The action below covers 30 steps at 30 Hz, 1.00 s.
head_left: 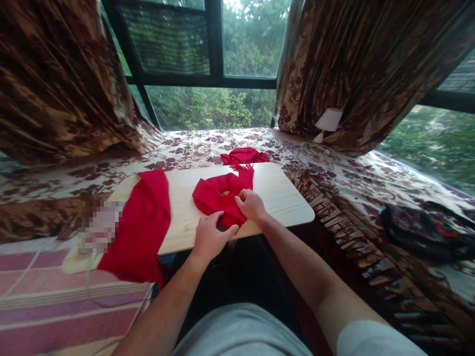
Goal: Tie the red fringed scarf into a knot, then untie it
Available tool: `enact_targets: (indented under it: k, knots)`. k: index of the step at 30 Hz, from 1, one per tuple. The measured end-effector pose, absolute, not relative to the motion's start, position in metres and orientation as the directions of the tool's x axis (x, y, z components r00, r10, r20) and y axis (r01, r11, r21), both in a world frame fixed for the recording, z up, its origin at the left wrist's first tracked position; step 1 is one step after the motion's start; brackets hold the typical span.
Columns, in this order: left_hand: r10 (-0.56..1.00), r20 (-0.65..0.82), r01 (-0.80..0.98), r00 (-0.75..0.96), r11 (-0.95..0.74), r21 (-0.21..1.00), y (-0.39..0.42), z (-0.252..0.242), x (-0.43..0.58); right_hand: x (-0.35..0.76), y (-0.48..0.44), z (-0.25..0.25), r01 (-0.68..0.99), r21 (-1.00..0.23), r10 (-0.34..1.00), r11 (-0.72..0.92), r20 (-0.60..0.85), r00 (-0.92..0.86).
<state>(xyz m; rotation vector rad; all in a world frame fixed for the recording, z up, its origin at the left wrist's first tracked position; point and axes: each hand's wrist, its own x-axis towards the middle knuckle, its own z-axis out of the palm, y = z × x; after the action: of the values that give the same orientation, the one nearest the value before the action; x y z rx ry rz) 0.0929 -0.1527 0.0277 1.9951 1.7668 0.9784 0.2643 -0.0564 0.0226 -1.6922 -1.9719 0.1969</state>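
Red fringed scarf (206, 196) curls ring-shaped on the pale wood-grained board (276, 190).

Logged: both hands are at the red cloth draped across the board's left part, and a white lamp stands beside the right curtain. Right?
Not that red cloth: the head view shows the left hand and right hand at the fringed red scarf to its right. The lamp is as stated.

A pale worktop (280, 190) bears a looped, fringed scarf (210, 194) near its middle; at left, a red cloth (143, 225) drapes over the near edge beside a blurred item (99, 227).
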Motion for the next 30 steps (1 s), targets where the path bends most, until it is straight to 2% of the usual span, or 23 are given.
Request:
enact_targets:
  k: [3,6,8,10,13,16,19,21,24,30]
  knots:
    - [0.945,0.325,0.873,0.034,-0.186,0.451,-0.148,0.029,0.103,0.26,-0.059,0.024,0.912,-0.373,0.954,0.173,0.295,-0.061]
    - [0.942,0.33,0.931,0.058,-0.17,0.322,-0.144,0.033,0.109,0.258,-0.061,0.024,0.929,-0.332,0.957,0.162,0.283,-0.066]
    - [0.947,0.306,0.944,0.093,-0.182,0.277,-0.142,0.038,0.109,0.258,-0.062,0.025,0.934,-0.321,0.961,0.159,0.267,-0.072]
    - [0.959,0.255,0.938,0.126,-0.199,0.284,-0.141,0.041,0.107,0.258,-0.062,0.026,0.935,-0.316,0.962,0.162,0.262,-0.078]
    - [0.979,0.156,0.909,0.131,-0.182,0.376,-0.14,0.042,0.104,0.259,-0.062,0.027,0.934,-0.312,0.96,0.172,0.268,-0.087]
    - [0.991,0.098,0.819,0.094,-0.133,0.559,-0.138,0.04,0.104,0.259,-0.062,0.027,0.934,-0.312,0.959,0.171,0.269,-0.086]
    - [0.997,0.058,0.574,0.048,-0.075,0.815,-0.135,0.035,0.103,0.259,-0.062,0.026,0.931,-0.321,0.959,0.176,0.27,-0.088]
    - [0.999,0.047,0.406,-0.009,-0.04,0.913,-0.134,0.03,0.101,0.259,-0.062,0.026,0.925,-0.335,0.958,0.177,0.273,-0.085]
    - [0.994,0.058,0.308,-0.091,-0.028,0.951,-0.137,0.024,0.095,0.26,-0.061,0.024,0.914,-0.366,0.958,0.177,0.277,-0.074]
    - [0.989,-0.121,0.13,-0.083,0.131,0.983,-0.141,0.026,0.095,0.26,-0.06,0.021,0.896,-0.396,0.949,0.198,0.307,-0.074]
